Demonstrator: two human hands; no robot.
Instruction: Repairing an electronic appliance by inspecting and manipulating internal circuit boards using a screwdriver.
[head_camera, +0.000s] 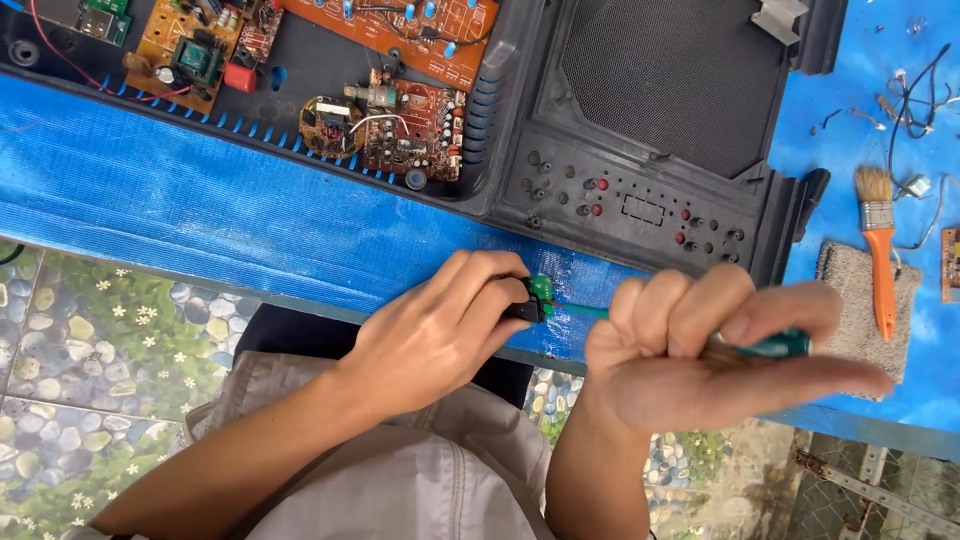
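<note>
**Small part under the screwdriver, case lying open**

The left hand (440, 325) pinches a small black-and-green part (533, 298); the right hand (700, 350) is curled around a green screwdriver (770, 346) whose tip meets it. Beyond, on the blue mat (200, 200), the case (640, 150) already lies open — boards (410, 125) exposed. A brush (878, 240) lies far right.

the opened casing (640, 130) lies on the table cover (200, 200), circuit boards (410, 125) inside its left half. the paintbrush (878, 240) rests on a pad (850, 300) right of the casing. both hands (440, 330) sit before it.
</note>
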